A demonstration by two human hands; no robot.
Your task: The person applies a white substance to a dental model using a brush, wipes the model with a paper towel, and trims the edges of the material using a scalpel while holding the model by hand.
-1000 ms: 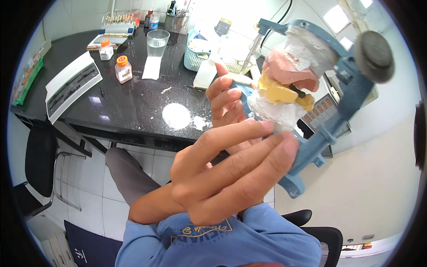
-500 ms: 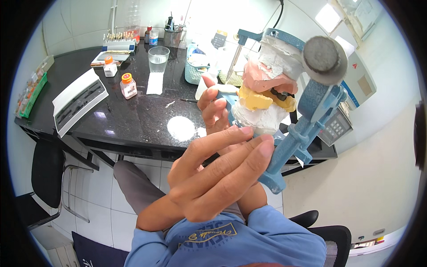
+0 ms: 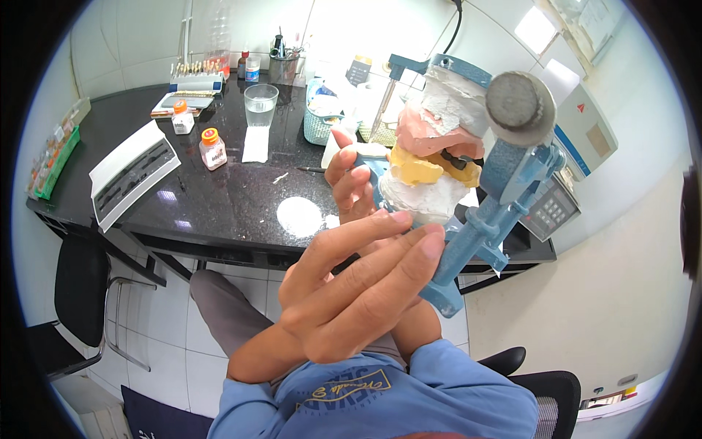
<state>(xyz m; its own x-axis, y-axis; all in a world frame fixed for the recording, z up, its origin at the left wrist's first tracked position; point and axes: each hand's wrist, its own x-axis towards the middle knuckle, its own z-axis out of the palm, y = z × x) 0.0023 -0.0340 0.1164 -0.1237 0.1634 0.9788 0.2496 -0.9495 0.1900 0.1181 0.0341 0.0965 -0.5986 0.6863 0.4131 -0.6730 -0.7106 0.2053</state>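
A blue metal dental articulator (image 3: 474, 233) is held up tilted in front of me. Between its arms are white plaster mounts, a yellow lower dental cast (image 3: 415, 167) and a pink upper wax piece (image 3: 430, 137) with a few dark teeth at its edge. My right hand (image 3: 349, 179) reaches behind my left and grips the articulator's lower arm from its left side; its palm is hidden. In front, my left hand (image 3: 358, 285) lies across with long fingers, their tips against the lower plaster mount (image 3: 424, 199) and the frame.
On the black table (image 3: 234, 197) stand a glass of water (image 3: 261, 106), two orange-capped bottles (image 3: 213, 148), a blue basket (image 3: 319, 130) and a pot of tools (image 3: 284, 67). A propped sheet (image 3: 135, 175) and a green tray (image 3: 57, 162) are at left. A black chair (image 3: 79, 293) stands beside the table.
The articulator has shifted very slightly left in view, and the view itself has moved a little. Both hands keep the same hold.
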